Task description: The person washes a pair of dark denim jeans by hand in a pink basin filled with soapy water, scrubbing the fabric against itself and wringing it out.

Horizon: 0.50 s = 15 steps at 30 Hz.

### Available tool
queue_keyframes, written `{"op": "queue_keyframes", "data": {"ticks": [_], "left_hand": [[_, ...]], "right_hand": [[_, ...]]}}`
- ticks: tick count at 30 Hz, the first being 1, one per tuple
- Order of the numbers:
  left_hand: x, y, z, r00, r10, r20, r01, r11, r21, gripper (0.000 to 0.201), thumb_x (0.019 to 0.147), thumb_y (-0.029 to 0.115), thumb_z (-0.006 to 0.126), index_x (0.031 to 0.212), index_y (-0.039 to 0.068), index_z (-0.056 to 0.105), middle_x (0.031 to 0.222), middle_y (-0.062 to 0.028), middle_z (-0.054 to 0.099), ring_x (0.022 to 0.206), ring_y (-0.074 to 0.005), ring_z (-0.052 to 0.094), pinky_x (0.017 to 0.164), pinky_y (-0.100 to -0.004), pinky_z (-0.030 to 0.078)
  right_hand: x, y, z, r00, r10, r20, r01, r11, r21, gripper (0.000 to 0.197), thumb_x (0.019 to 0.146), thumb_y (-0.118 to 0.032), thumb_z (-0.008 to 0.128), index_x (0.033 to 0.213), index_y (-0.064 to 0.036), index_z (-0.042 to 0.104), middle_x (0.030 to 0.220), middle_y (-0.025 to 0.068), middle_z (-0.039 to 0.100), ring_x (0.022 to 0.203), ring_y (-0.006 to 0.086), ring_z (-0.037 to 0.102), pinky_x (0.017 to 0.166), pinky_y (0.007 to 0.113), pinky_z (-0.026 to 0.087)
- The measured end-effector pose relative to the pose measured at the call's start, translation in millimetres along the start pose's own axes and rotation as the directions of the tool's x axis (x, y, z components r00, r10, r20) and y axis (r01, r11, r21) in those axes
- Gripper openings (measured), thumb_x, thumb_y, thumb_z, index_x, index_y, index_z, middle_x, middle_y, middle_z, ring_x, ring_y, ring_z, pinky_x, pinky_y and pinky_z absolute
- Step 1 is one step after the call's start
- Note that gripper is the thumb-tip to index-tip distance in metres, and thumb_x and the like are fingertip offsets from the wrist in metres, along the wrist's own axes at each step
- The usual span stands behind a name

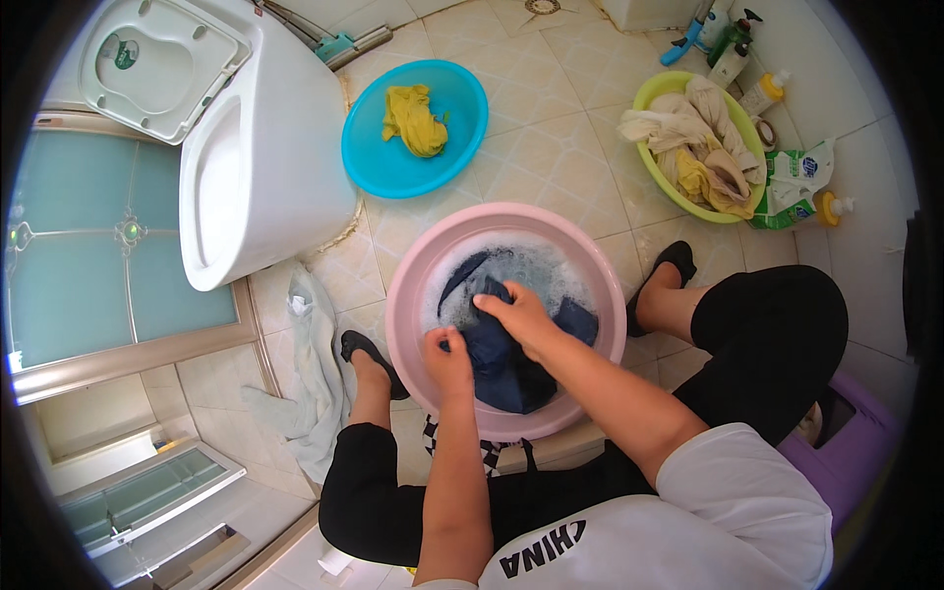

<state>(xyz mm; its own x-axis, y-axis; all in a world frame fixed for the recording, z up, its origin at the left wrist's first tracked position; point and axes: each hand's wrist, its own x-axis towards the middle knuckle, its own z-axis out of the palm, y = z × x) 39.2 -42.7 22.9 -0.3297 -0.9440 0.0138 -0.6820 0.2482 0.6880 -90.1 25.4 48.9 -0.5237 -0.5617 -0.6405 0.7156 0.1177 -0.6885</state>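
A dark blue wet garment lies partly in the soapy water of a round pink basin between my feet. My left hand is closed on the garment's left edge, close to the basin's near left side. With thumb and fingers, my right hand pinches a raised fold of the same cloth near the middle of the basin. More dark cloth shows at the right and upper left among white suds. The fingertips of both hands are partly hidden by the fabric.
A blue basin with a yellow cloth stands beyond, beside the toilet. At the far right are a yellow-green basin of light laundry and several bottles. A pale grey cloth lies on the floor by my left foot.
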Motion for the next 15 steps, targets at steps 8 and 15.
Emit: {"op": "queue_keyframes", "data": {"ticks": [8, 15], "left_hand": [[-16, 27, 12, 0.932, 0.323, 0.166, -0.325, 0.946, -0.018, 0.025, 0.073, 0.001, 0.057, 0.098, 0.001, 0.052, 0.098, -0.0163, 0.049, 0.097, -0.0334, 0.047, 0.089, -0.0389, 0.037], [-33, -6, 50, 0.816, -0.053, 0.575, -0.118, 0.959, 0.257, 0.063, 0.074, 0.007, 0.060, 0.131, 0.002, 0.034, 0.123, -0.0231, 0.044, 0.114, -0.0389, 0.042, 0.098, -0.0414, 0.033]], "right_hand": [[46, 49, -91, 0.852, -0.523, 0.011, 0.270, 0.423, -0.865, 0.027, 0.074, -0.013, 0.062, 0.096, 0.0011, 0.059, 0.106, 0.0109, 0.057, 0.103, 0.0285, 0.050, 0.089, 0.036, 0.041], [41, 63, -98, 0.990, 0.113, 0.087, 0.099, -0.110, -0.989, 0.027, 0.074, -0.017, 0.053, 0.093, -0.0024, 0.065, 0.109, 0.0152, 0.058, 0.105, 0.0334, 0.050, 0.091, 0.039, 0.040]]}}
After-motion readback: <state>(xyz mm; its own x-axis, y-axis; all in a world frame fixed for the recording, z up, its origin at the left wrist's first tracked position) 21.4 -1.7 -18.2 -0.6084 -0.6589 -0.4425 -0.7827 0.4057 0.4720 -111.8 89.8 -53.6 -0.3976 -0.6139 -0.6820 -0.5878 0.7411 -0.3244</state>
